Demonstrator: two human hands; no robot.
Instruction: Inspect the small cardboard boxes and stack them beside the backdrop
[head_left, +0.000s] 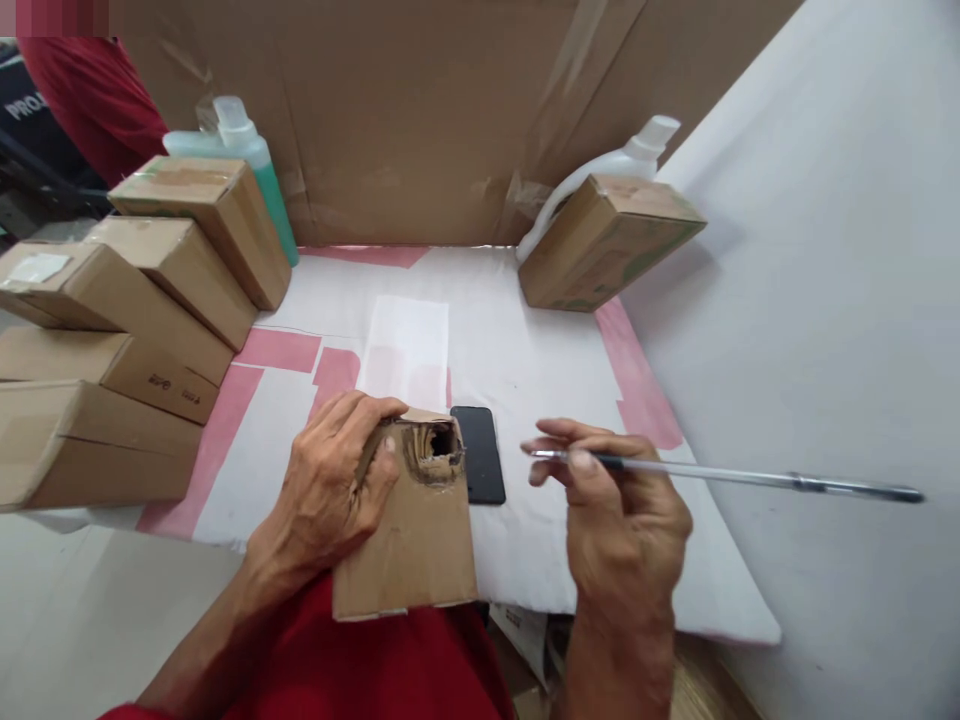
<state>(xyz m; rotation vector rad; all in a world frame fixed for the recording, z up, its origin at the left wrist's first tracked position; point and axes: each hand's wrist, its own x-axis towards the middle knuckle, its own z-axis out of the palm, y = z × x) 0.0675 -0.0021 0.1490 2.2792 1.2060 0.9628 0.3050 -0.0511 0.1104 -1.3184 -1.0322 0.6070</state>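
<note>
- Tabletop [525, 345], white with pink patches, backed by cardboard and flanked on the right by a bare white wall [832, 300].
- Nearest: red clothing [360, 665] of the wearer, below the table's near edge.
- Small brown carton [409, 555] above the clothing, jutting past that edge. 1 ragged, dark-rimmed hole [441, 440] at its upper right corner.
- Left hand [330, 480]: gripping the carton at its left side, thumb on the upper face, fingers bent over toward the far edge.
- Right hand [626, 500]: closed on a slim clear-barrelled pen [720, 472], pinched between thumb and fingers; metallic tip toward the carton and apart from it, far end out to the right.
- Black smartphone [484, 455] flat between the hands, left side partly hidden by the carton.
- Pale rectangular sheet [409, 325] flat beyond the carton.
- Left edge: row of 5 brown cartons [161, 340]; green bottle [279, 215] just behind the farthest.
- Far right: 1 tilted brown box [592, 245], white bottle [645, 150] behind it.
- Farthest: tall cardboard panel [420, 120]; at upper left, another person's red sleeve [97, 95].
</note>
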